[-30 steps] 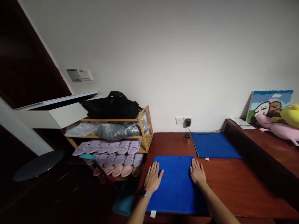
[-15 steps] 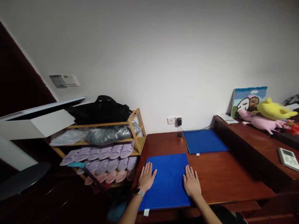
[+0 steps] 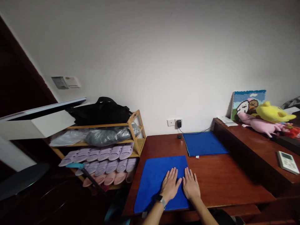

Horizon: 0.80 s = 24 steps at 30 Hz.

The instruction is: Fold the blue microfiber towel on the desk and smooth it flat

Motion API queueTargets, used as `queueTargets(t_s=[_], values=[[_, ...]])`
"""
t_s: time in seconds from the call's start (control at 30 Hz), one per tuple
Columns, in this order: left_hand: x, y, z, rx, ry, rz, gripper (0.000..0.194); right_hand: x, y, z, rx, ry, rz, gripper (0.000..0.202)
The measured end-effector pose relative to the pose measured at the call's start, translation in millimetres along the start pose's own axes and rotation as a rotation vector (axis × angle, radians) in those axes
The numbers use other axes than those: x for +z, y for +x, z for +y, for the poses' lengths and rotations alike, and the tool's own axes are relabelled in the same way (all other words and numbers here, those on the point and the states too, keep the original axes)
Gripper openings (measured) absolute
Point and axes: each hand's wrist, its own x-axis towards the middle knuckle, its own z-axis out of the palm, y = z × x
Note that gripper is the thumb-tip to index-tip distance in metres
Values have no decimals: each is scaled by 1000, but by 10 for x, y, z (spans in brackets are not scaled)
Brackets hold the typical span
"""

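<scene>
Blue cloth (image 3: pixel 151 175) lies beneath the left hand (image 3: pixel 170 188), now shifted beside the right hand (image 3: pixel 191 187), fingers (image 3: pixel 172 174) outstretched, ungrasping.

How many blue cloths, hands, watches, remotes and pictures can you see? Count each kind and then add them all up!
Blue cloths: 2
Hands: 2
Watch: 1
Remote: 1
Picture: 1
Total: 7
</scene>
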Motion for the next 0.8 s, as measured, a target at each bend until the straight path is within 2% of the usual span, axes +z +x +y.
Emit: queueTargets(t_s=[0.17,0.27,0.4,0.53,0.7,0.8], values=[[-195,-617,-938,-246,100,53,70,65,21,-5,30,-11,9,66],[-234,-827,-1218,-330,142,86,73,55,31,-17,40,-32,-1,66],[-218,-853,-1222,-342,149,116,75,42,-17,-9,43,-45,-15,66],[-187,-826,-1184,-337,134,136,74,106,-215,55,14,-57,20,67],[-196,-841,-1253,-334,148,135,73,144,-423,102,6,-42,19,68],[-254,-766,-1125,-336,165,135,74,109,-436,79,18,-5,17,68]])
